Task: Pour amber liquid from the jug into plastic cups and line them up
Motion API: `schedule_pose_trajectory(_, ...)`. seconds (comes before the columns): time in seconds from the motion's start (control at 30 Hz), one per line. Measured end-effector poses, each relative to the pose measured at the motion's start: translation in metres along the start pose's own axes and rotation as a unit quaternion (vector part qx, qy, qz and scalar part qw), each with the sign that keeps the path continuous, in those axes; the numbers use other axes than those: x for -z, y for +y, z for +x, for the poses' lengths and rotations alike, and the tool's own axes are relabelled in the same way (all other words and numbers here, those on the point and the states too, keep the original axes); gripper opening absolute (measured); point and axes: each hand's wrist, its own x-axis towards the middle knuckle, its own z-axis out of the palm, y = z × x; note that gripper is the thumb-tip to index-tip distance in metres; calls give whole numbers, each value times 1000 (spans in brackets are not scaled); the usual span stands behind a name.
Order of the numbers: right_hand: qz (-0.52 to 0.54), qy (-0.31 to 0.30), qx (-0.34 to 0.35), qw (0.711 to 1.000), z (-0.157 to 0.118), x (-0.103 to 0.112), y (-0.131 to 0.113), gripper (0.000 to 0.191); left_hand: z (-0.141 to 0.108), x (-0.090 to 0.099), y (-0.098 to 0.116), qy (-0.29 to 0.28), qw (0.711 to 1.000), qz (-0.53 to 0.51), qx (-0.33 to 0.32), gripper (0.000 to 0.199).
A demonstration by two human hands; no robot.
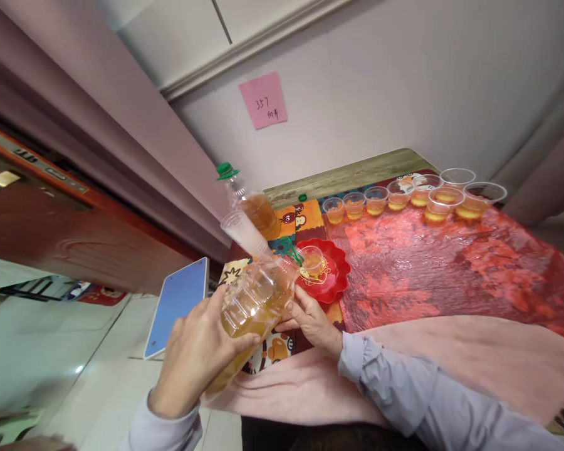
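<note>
Well to the left of the left hand (192,357) and its fingers is a reddish-brown door (75,219), with a mauve curtain (136,138) beyond them and a blue board (177,307) low beside the curtain. The left hand's fingers are spread around the body of a large clear bottle (256,297) of yellowish liquid, the thumb lying across its near side. This bottle is tilted, its base down towards the wrist and its neck up to the right. Just beyond the left fingers, a second bottle (258,210) with a green cap (226,171) holds amber liquid, and a slanting stack of clear cups (245,232) lies in front of it. A pink note (263,100) is on the wall farther up. The right hand's (314,322) fingers are partly curled against the tilted bottle near its neck. Just past their tips is a red scalloped dish (336,288), with one clear cup (311,258) in it, close to the bottle's neck. Farther off to the right of both sets of fingers, eight clear cups (376,202) with yellow-orange contents line the far side of the table, on a shiny red cover (404,269); pink cloth (474,351) hangs along the near side.
</note>
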Motion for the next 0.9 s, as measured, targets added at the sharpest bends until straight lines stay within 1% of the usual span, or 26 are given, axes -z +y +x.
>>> schedule_pose_trajectory(0.23, -3, -2, 1, 1000, -1, -1, -2, 65, -1, 4, 3, -4, 1000, 12, -4, 83)
schedule_pose_trajectory(0.37, 2, 2, 2, 1000, -2, -1, -1, 64, -2, -1, -1, 7, 1000, 0, -11, 91)
schedule_pose_trajectory(0.47, -5, 5, 4, 1000, -2, 0, -1, 67, -3, -9, -8, 14, 999, -42, -17, 93)
schedule_pose_trajectory(0.57, -19, 14, 32, 999, -3, 2, -3, 76, -4, -20, -16, 34, 990, -133, -6, 95)
schedule_pose_trajectory(0.67, -26, 26, 96, 995, -5, 3, -5, 76, -7, -33, -20, 81, 961, -263, 23, 98)
schedule_pose_trajectory(0.73, -39, 45, 132, 990, -8, 1, -4, 65, -10, -44, -20, 123, 929, -346, 49, 99)
schedule_pose_trajectory(0.8, -76, 52, 133, 987, -14, -1, -2, 47, -14, -58, -19, 166, 886, -425, 77, 97)
schedule_pose_trajectory(0.83, -104, 42, 126, 986, -17, -2, -1, 43, -15, -66, -18, 188, 863, -460, 88, 95)
schedule_pose_trajectory(0.9, -184, -2, 118, 976, -24, -5, 2, 47, -16, -85, -17, 232, 825, -505, 99, 92)
